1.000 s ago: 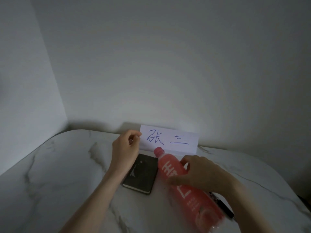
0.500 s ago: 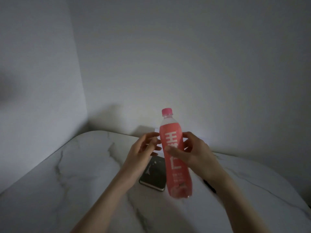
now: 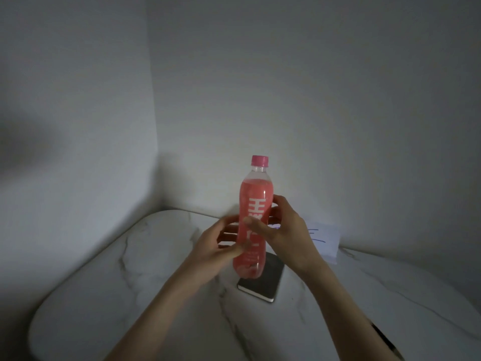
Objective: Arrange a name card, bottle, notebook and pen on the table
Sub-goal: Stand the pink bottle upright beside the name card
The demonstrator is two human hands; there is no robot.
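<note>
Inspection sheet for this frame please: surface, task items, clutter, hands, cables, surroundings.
Surface: white marble-pattern table with rounded corners, dim light.
Bottle: pink bottle, pink cap on, upright, held above the table.
Notebook: dark notebook, closed, flat on the table behind the bottle's base.
Name card: white name card standing at the wall, partly hidden by the right hand.
Pen: dark pen lying beside the right forearm, mostly hidden.
Clutter: nothing seen.
Hands: right hand wrapped around the bottle; left hand, fingers at the bottle's side.
Cables: nothing seen.
Surroundings: plain wall corner.
</note>
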